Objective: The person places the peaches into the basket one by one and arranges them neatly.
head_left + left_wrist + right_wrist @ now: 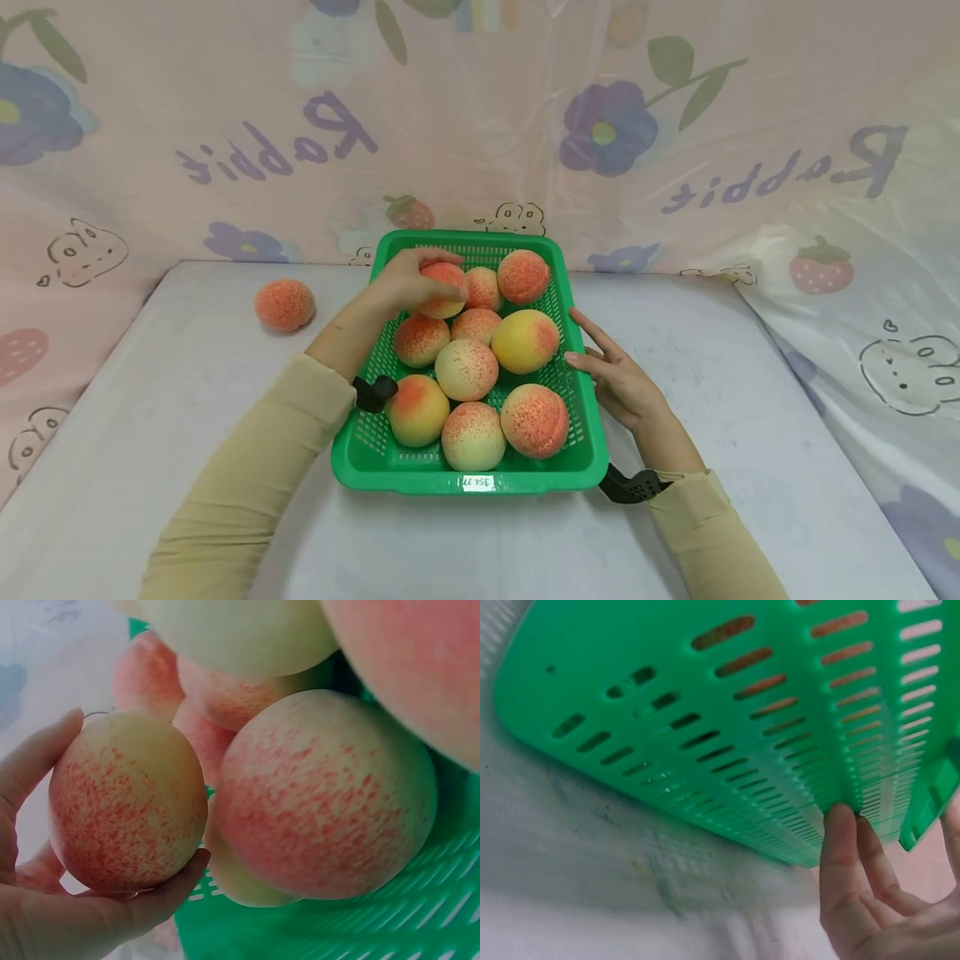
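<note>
My left hand grips a red-and-yellow peach at the far left of the green plastic basket. In the left wrist view, thumb and fingers wrap this speckled peach, beside a larger-looking peach. Several other peaches, such as a pale one and a yellow one, lie in the basket. My right hand holds the basket's right side, thumb tip over the rim. From the right wrist, two fingers touch the slotted outer wall.
A lone reddish peach lies on the white table, left of the basket. Behind stands a printed curtain with flowers and rabbits. A white label is on the basket's near rim. Black wrist mounts sit close to the basket.
</note>
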Available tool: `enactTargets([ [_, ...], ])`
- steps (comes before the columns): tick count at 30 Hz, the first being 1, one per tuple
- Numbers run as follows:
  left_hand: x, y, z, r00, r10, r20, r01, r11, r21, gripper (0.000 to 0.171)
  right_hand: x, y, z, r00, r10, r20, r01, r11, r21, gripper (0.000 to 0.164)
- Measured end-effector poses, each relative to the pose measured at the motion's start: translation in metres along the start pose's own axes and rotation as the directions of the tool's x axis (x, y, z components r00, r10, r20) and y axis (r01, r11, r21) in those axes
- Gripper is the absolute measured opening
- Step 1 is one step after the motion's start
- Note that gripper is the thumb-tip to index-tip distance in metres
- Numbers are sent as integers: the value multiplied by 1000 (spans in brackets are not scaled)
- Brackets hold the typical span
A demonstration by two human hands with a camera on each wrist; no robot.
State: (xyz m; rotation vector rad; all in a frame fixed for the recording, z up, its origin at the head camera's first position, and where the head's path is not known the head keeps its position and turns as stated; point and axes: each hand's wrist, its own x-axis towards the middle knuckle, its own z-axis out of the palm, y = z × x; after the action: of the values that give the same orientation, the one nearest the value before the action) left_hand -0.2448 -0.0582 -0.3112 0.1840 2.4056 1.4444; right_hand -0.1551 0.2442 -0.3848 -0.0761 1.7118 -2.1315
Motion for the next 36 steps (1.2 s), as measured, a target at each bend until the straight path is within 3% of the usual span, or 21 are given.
enactTargets([
  [6, 4, -5, 5, 1000, -15, -6, 15, 1000, -12, 56, 1, 1, 0, 1000, -2, -3, 2, 1000, -3, 70],
  [18, 2, -2, -2, 999, -3, -46, 1, 999, -52, 44, 0, 1, 0, 1000, -1, -10, 1, 1000, 7, 70],
  [30, -12, 3, -32, 998, 37, -45, -44, 989, -143, 42, -1, 0, -1, 1000, -1, -6, 1, 1000, 14, 70],
  [36, -19, 0, -48, 994, 43, -98, -59, 983, -173, 42, 0, 0, 0, 1000, 3, -2, -3, 1000, 13, 70],
])
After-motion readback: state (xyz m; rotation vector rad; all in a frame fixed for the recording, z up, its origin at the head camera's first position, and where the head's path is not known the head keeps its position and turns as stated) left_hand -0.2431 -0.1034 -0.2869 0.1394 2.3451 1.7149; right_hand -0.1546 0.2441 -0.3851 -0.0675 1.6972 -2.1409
